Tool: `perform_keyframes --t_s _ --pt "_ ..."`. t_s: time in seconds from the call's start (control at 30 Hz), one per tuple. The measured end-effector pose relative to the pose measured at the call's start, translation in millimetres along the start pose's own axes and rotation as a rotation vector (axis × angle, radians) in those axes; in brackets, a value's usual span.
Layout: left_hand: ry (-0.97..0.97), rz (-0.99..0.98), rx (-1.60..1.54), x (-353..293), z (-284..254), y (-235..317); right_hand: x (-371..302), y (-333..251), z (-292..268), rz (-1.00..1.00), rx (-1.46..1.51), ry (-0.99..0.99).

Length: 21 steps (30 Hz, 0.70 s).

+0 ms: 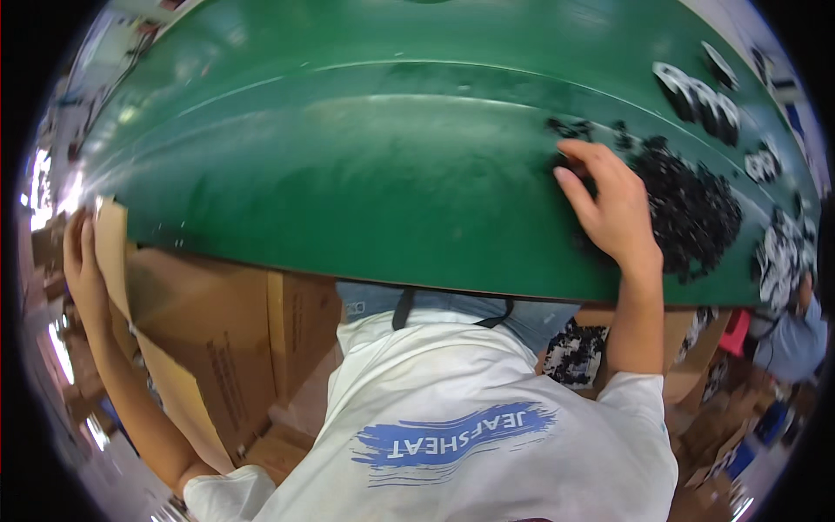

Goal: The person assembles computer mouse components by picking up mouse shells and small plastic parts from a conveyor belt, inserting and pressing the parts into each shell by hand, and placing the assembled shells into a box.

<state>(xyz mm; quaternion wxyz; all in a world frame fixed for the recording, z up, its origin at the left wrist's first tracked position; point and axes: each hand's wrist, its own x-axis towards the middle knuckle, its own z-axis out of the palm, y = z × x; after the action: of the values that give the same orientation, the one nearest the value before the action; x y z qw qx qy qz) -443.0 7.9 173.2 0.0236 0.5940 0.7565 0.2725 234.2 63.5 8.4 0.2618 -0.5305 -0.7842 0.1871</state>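
Note:
My right hand (pixel 615 198) is over the green table (pixel 348 183), at the left side of a heap of small black parts (pixel 687 209). Its thumb and fingers curl around a few dark pieces (pixel 567 162), whose exact shape I cannot make out. More loose black bits lie just beyond the fingertips. Far to the left, my left hand (pixel 83 261) rests along the raised flap of an open cardboard box (pixel 200 322), fingers stretched out. The thumb of that hand is hidden. The box stands against the table's near edge.
White and black curved pieces (pixel 700 100) lie at the table's far right, with another white-and-black pile (pixel 781 257) nearer. A container of black bits (pixel 576 352) sits below the edge by my right forearm. Another person in a blue top (pixel 791 344) is at the right rim.

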Motion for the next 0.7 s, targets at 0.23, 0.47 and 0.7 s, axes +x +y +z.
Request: perform_keyframes --t_s 0.23,0.47,0.7 --pt "-0.485 0.694 -0.01 87.3 249.1 261.8 -9.7 22.7 -5.6 -0.054 -0.206 0.181" --pt "-0.112 0.877 0.099 223.1 464.6 231.9 -24.3 21.2 -9.9 -0.058 -0.223 0.091" --pt "-0.093 0.788 0.25 154.3 457.6 270.5 -15.5 33.6 -14.9 0.025 -0.236 0.183"
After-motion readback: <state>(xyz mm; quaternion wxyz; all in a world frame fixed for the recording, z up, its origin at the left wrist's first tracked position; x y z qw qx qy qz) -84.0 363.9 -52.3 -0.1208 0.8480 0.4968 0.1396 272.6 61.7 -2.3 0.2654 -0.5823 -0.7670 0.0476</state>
